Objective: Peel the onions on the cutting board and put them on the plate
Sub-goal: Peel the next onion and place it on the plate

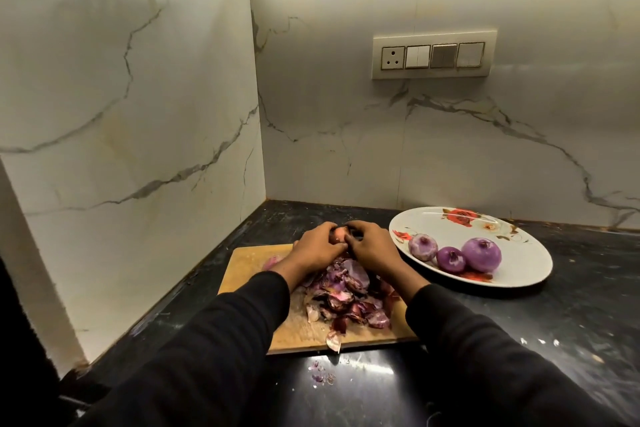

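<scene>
I hold an onion [341, 234] above the cutting board's [242, 274] far edge, left hand [317, 248] and right hand [372, 246] gripping it, peeling. Next, I judge, it joins three peeled onions on the plate [519, 263] right of the board.

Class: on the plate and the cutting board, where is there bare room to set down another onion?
The plate is bare behind the three peeled onions, toward the rose print. The cutting board has a bare left strip; its middle is crowded with the pile of peels.
</scene>
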A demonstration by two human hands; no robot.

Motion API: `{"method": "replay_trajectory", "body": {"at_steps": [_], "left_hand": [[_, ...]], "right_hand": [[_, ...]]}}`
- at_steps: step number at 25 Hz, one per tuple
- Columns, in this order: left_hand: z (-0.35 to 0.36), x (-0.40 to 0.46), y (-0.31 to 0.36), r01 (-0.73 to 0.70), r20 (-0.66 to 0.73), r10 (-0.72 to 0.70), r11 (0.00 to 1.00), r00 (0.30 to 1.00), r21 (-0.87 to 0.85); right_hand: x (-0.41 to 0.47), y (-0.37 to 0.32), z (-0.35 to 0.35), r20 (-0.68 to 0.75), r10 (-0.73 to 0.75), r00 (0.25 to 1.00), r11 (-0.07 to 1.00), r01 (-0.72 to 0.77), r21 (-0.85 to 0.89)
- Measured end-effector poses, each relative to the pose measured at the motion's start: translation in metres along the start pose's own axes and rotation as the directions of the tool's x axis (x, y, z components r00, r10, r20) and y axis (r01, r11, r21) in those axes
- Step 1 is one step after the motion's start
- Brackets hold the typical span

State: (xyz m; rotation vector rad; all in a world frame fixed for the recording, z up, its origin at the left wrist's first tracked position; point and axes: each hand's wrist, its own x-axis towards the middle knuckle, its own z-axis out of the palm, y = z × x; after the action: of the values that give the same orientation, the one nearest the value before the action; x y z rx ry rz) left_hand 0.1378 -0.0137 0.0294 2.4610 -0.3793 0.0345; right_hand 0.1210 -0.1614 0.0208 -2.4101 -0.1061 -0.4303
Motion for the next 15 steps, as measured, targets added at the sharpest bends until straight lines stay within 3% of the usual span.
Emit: {"method": "replay_trajectory", "body": {"at_steps": [3, 9, 15], "left_hand": [[0.003, -0.004, -0.003, -0.041, -0.072, 0.034, 0.994, 0.997, -0.097], [-0.01, -0.021, 0.012, -0.193, -0.178, 0.155, 0.955, 0.972, -0.225], [-0.013, -0.062, 0.019, -0.229, -0.2, 0.132, 0.759, 0.971, -0.609]], "right_hand": [[-0.004, 0.0, -0.001, -0.094, 0.017, 0.995, 0.985, 0.0, 0.172], [-0.016, -0.021, -0.022, -0.273, 0.062, 0.96, 0.932, 0.042, 0.359], [-0.058, -0.034, -0.029, -0.234, 0.112, 0.966, 0.784, 0.059, 0.618]]}}
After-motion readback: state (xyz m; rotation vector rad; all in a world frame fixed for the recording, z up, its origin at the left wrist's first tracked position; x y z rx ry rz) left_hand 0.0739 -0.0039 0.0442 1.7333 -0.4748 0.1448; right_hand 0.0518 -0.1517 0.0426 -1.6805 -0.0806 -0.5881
